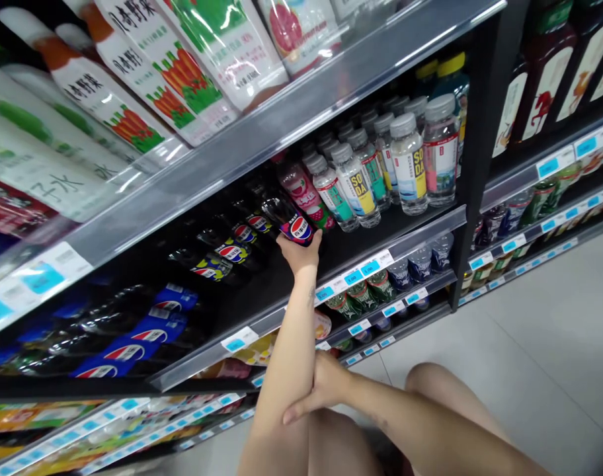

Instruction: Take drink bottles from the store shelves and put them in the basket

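My left hand (299, 254) reaches up to the middle shelf and grips the lower end of a dark Pepsi bottle (287, 220) that lies tilted at the front of a row of similar Pepsi bottles (232, 250). My right hand (319, 391) comes in from the lower right. It cups my left forearm near the elbow, fingers together. Right of the held bottle stand a pink-labelled bottle (301, 188) and clear soda water bottles (409, 162).
The grey shelf rail (410, 241) carries blue price tags. Above are large white juice bottles (133, 59), lower left big blue-label Pepsi bottles (133, 344), and lower shelves hold green bottles (375, 291). A second rack (544, 165) stands at the right. My bare knees (433, 387) are above the pale tiled floor (544, 344).
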Demonstrator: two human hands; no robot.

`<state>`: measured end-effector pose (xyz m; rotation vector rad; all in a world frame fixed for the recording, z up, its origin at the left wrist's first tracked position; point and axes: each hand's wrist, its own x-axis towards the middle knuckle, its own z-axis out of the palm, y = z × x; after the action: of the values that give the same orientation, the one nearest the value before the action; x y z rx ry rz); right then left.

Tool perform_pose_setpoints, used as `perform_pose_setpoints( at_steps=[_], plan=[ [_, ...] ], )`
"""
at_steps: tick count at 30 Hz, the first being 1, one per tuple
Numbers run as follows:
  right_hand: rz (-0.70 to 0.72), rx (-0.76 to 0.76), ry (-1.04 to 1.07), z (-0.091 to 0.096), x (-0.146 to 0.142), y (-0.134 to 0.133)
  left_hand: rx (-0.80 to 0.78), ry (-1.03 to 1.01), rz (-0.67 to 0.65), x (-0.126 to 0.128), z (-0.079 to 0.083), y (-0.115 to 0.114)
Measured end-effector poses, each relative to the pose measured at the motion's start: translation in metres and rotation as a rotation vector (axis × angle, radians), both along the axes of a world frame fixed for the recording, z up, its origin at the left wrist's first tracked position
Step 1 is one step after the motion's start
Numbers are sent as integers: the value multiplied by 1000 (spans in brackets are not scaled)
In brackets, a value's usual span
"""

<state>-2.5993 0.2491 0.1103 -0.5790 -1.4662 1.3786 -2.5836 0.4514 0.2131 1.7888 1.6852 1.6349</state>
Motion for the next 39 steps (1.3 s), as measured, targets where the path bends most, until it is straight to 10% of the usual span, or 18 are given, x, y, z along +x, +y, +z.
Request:
perform_pose_setpoints(
  at_steps=[24,39],
  plan=[
    [-193,266,-379,-45,-24,47,-43,117,65,-11,5,-4],
    [-259,324,-374,-23,-12,48,-37,118,28,-11,4,-2]
  ],
)
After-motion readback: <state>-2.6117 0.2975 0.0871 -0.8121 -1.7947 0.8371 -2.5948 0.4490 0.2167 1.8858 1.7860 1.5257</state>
